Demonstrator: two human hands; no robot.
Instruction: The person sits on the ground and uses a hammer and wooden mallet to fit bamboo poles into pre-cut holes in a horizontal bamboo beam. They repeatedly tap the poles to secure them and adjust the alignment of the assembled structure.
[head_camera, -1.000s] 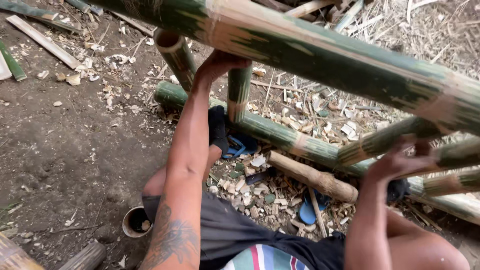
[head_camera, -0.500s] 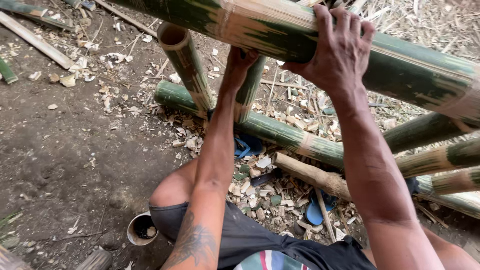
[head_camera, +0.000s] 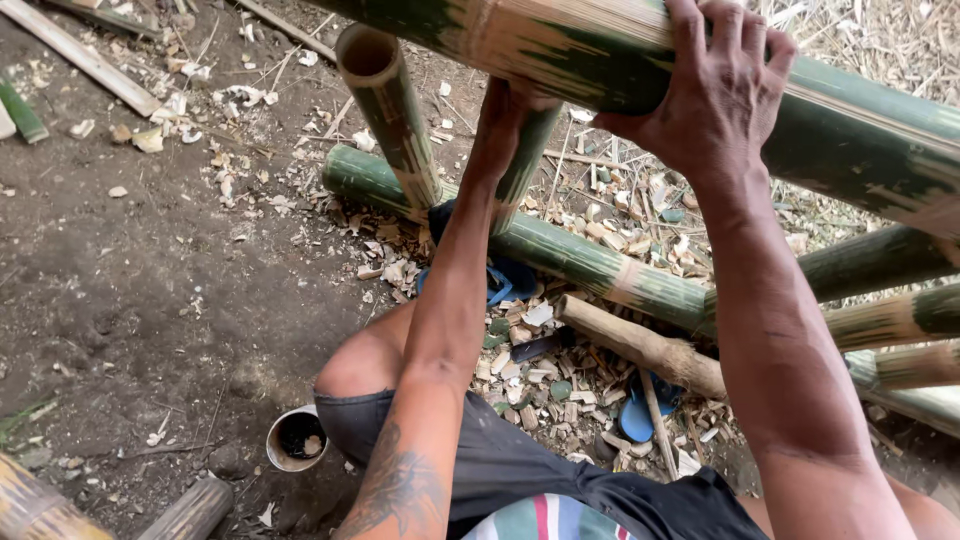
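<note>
Right hand (head_camera: 725, 95) wraps over the thick green bamboo pole (head_camera: 850, 130); left hand (head_camera: 505, 110) reaches beneath it, grip hidden; small bamboo cup (head_camera: 296, 438) on ground near left.

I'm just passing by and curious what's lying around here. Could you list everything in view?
thick bamboo pole: one, green with pale scraped patches, across the top, nearest the camera
hollow bamboo post: one, green, open end up, upper middle
lower bamboo pole: one, green, lying on the ground
side bamboo rungs: a few, green, right edge
brown stick: one, beneath the lower pole
wood chips: many, pale, scattered on the dirt
blue sandals: blue, among the chips, count unclear
small round cup: one, pale rim, dark inside, bottom left
left hand: reaching up under the thick pole
right hand: gripping over the thick pole
</note>
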